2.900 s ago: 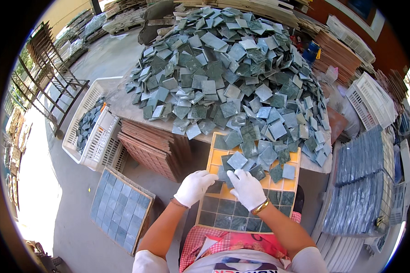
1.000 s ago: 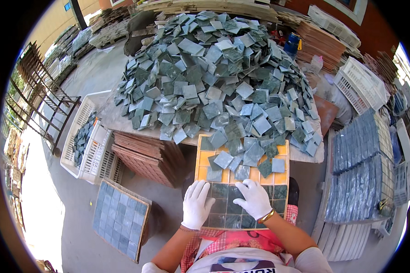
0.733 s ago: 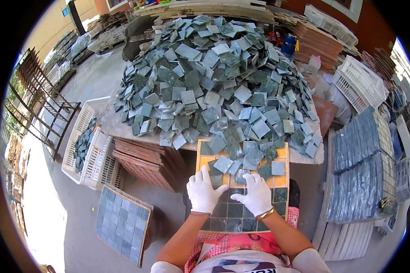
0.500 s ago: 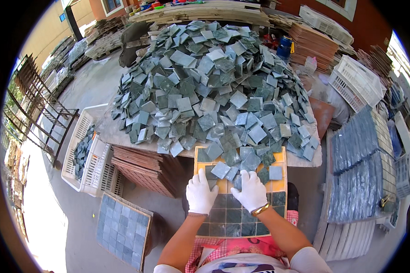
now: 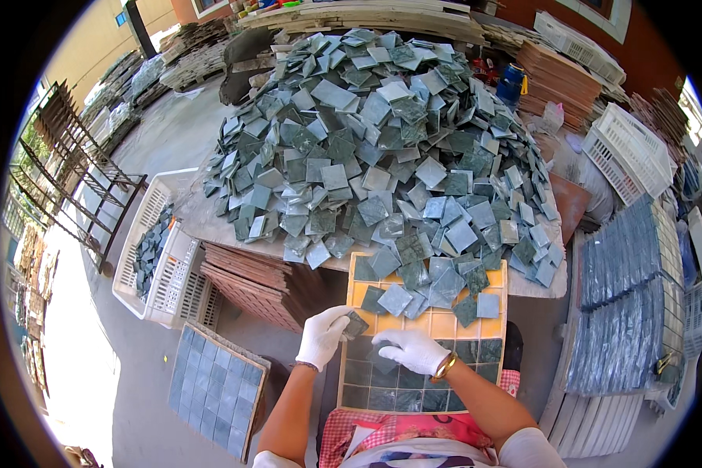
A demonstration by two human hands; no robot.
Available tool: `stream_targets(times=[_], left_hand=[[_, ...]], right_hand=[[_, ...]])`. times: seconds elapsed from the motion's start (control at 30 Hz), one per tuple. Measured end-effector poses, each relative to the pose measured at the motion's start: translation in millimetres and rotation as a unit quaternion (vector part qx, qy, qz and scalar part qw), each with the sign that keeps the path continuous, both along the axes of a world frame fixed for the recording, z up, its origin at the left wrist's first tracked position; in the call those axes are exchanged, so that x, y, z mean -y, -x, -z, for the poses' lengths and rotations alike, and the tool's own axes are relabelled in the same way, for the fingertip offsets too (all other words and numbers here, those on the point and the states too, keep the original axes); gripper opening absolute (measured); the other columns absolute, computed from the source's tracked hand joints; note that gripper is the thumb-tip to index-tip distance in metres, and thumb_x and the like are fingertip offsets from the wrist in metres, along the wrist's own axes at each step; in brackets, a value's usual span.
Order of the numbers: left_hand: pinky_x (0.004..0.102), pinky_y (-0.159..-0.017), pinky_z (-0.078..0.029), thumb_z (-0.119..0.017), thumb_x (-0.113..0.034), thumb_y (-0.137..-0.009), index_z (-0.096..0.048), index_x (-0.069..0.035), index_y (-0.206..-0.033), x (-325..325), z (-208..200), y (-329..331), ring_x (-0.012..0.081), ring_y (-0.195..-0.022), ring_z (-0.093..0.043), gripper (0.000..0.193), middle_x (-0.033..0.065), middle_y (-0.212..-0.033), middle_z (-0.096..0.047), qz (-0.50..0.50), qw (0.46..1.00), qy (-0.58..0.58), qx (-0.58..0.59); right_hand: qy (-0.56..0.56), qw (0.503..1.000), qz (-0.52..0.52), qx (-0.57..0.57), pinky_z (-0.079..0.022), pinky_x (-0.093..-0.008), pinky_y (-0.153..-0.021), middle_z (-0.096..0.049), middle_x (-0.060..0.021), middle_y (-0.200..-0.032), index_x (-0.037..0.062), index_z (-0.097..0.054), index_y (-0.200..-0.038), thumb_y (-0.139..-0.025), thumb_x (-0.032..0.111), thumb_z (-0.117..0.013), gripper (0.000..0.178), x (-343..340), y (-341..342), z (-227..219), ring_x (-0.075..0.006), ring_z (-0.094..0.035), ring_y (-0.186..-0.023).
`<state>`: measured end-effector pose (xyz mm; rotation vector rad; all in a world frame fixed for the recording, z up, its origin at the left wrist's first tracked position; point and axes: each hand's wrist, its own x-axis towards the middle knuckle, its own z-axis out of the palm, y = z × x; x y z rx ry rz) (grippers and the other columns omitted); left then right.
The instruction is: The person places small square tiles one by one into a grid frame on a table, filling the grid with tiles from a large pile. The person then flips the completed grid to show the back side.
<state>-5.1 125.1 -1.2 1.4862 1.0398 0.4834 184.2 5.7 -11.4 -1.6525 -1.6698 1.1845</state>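
An orange grid tray lies in front of me, its near rows filled with green square tiles and several loose tiles heaped on its far end. My left hand, in a white glove, pinches a small green tile at the tray's left edge. My right hand, also gloved, rests flat on the set tiles in the tray's middle, fingers pointing left. Beyond the tray a large heap of green stone tiles covers a table.
A white plastic crate with some tiles stands at the left beside a stack of brown boards. A finished tile sheet leans near my left knee. Stacks of tile sheets and white crates line the right.
Both hands slid up from the tray's near rows toward its middle. My left hand has picked up a small green tile at the left edge.
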Motion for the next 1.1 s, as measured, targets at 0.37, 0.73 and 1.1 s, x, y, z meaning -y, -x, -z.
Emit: stream_targets(times=[0.37, 0.73, 1.1], left_hand=[[0.0404, -0.092, -0.047, -0.073, -0.015, -0.073, -0.056, -0.005, -0.122, 5, 4, 6, 0.0345, -0.109, -0.056, 0.053, 0.0136, -0.119, -0.059, 0.097, 0.918, -0.355, -0.145], [0.0409, -0.092, -0.046, -0.070, -0.009, -0.074, -0.055, -0.004, -0.120, -2, 8, 12, 0.0343, -0.105, -0.054, 0.049, 0.0126, -0.121, -0.054, 0.198, 0.892, -0.387, -0.126], [0.0395, -0.085, -0.050, -0.068, -0.006, -0.071, -0.058, -0.010, -0.117, -11, 5, 5, 0.0306, -0.099, -0.055, 0.047, 0.0049, -0.118, -0.056, 0.248, 0.860, -0.427, -0.130]], right_hand=[[0.020, 0.979, 0.201, -0.007, -0.051, -0.0318, -0.049, -0.066, -0.0145, -0.080, 0.0065, -0.061, -0.111, -0.088, 0.021, -0.064, 0.028, -46, -16, -21, -0.0207, -0.070, -0.079], [-0.094, 0.976, 0.051, 0.190, -0.050, -0.0402, -0.081, -0.064, -0.0144, -0.098, 0.0125, -0.058, -0.125, -0.084, 0.017, -0.059, 0.041, -31, -32, -22, -0.0329, -0.062, -0.091], [-0.144, 0.961, 0.051, 0.230, -0.050, -0.0425, -0.076, -0.062, -0.0135, -0.092, 0.0122, -0.061, -0.114, -0.087, 0.014, -0.058, 0.027, -29, -26, -9, -0.0324, -0.062, -0.088]])
